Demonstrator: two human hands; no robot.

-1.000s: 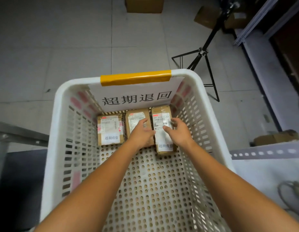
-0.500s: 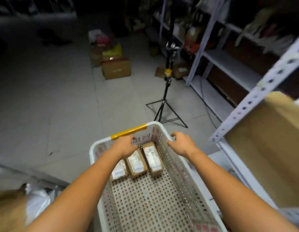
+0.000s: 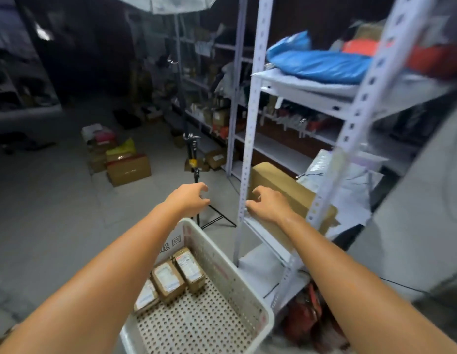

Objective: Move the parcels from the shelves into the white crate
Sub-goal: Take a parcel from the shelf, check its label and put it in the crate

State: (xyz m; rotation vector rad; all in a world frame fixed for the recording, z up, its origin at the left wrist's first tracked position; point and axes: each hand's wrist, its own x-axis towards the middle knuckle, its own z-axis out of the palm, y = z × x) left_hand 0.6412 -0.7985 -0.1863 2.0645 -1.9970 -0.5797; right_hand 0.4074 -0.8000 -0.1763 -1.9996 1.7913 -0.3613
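Note:
The white perforated crate [image 3: 237, 279] stands on the floor below my arms. Three small brown parcels [image 3: 171, 279] with white labels lie side by side at its far end. A large brown cardboard box [image 3: 286, 185] sits on a white metal shelf [image 3: 271, 241] to the right. My right hand [image 3: 269, 204] hovers with loosely curled fingers at the box's near corner, holding nothing. Above the crate's far rim, my left hand [image 3: 189, 198] is raised in the air, fingers relaxed and empty.
A black tripod stand [image 3: 195, 175] rises just beyond the crate. Cardboard boxes [image 3: 127, 169] are piled on the floor at the back left. A white plastic mailer [image 3: 350, 180] lies behind the box. A blue bag [image 3: 314, 62] rests on the upper shelf.
Both hands have left the parcels in the crate and risen toward the shelf on the right. My view has swung up from the crate to the shelving.

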